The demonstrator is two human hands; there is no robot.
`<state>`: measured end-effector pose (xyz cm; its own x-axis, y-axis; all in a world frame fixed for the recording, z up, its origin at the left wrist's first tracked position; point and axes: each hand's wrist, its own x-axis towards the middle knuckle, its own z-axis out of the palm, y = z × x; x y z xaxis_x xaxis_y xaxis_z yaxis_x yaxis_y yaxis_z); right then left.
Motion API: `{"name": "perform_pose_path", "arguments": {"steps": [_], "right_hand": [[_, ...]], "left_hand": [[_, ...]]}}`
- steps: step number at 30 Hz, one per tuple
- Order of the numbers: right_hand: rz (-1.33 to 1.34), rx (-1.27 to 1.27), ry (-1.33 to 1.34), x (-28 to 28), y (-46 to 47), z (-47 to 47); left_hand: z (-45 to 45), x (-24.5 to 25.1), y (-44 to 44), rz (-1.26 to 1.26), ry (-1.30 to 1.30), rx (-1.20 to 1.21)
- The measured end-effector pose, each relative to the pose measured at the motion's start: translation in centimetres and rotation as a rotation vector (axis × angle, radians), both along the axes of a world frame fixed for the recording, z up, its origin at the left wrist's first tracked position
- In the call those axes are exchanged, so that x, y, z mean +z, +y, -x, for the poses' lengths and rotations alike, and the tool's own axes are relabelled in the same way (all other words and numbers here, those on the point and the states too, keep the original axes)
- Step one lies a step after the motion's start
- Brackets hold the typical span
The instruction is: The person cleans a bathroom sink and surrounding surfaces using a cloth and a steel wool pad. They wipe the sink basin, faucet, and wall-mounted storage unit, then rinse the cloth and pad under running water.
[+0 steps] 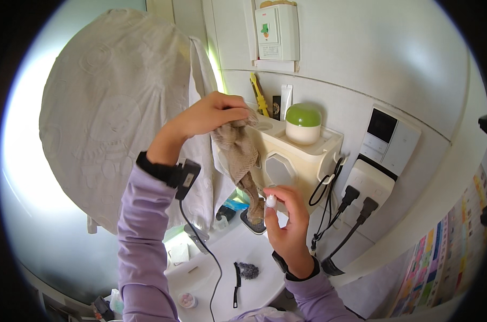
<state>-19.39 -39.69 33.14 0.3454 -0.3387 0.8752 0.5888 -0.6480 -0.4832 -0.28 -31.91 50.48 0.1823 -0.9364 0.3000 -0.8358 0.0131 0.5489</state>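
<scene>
My left hand [211, 113] grips the top of a bunched grey-brown cloth [238, 151], which hangs in front of a cream wall-mounted storage box [307, 163]. Its twisted lower end reaches down to a small dark-rimmed tray [259, 229] by the washbasin [211, 277]; whether it rests there I cannot tell. Between thumb and index finger, my right hand [288, 227] pinches a small white plastic cap-like piece [271, 200]. On top of the box stands a cream jar with a green lid [303, 122]. Beside it are a white tube [286, 102] and a yellow toothbrush [259, 96].
A large pale towel [122, 120] hangs at left. In the basin lie a black-handled brush [236, 283] and a dark grey scrubbing clump [249, 271]. Black cords and plugs [349, 197] hang from a wall socket [368, 183]. A thin cable [205, 245] trails from my left wrist.
</scene>
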Motion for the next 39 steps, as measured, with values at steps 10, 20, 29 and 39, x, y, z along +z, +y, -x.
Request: {"name": "perform_pose_path", "arguments": {"steps": [10, 20, 29, 39], "right_hand": [[-0.464, 0.763, 0.221, -1.0, 1.5, -2.6], [-0.440, 0.663, -0.014, 1.3, 1.4, -1.9], [-0.341, 0.564, 0.001, 1.3, 0.1, -1.4], [-0.365, 0.516, 0.019, 0.4, -0.6, -1.5]], "left_hand": [[2.2, -6.1, 6.4, 0.341, 0.236, -0.061], [1.5, -7.9, 7.0, 0.268, 0.166, -0.005], [-4.6, -3.7, -3.5, 0.124, -0.442, 0.481], [-1.9, -1.3, -5.1, -0.206, -0.210, 0.082]]}}
